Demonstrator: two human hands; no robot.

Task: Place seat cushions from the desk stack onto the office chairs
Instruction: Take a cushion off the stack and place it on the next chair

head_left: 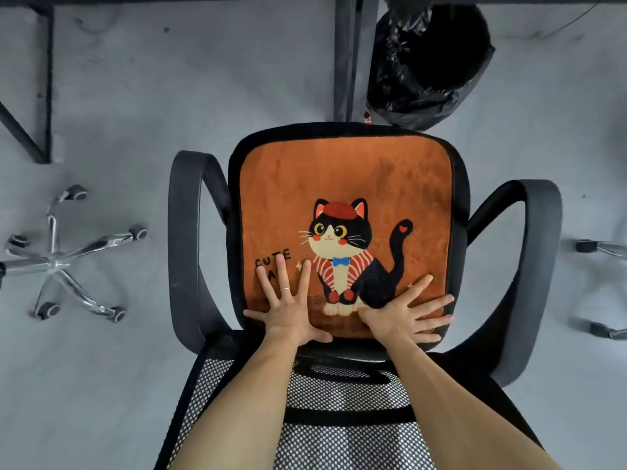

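Note:
An orange seat cushion [342,178] with a black cat picture lies flat on the seat of a black office chair [188,232], seen from behind over its mesh backrest. My left hand [288,307] presses on the cushion's near left part with fingers spread straight; a ring is on one finger. Spread flat in the same way, my right hand [403,317] presses on the near right part. Both forearms reach over the backrest. The desk stack is out of view.
A black bin [431,62] lined with a plastic bag stands beyond the chair, next to grey desk legs [342,59]. A chrome five-star chair base [64,256] sits on the grey floor at left. Castors of another chair [597,249] show at right.

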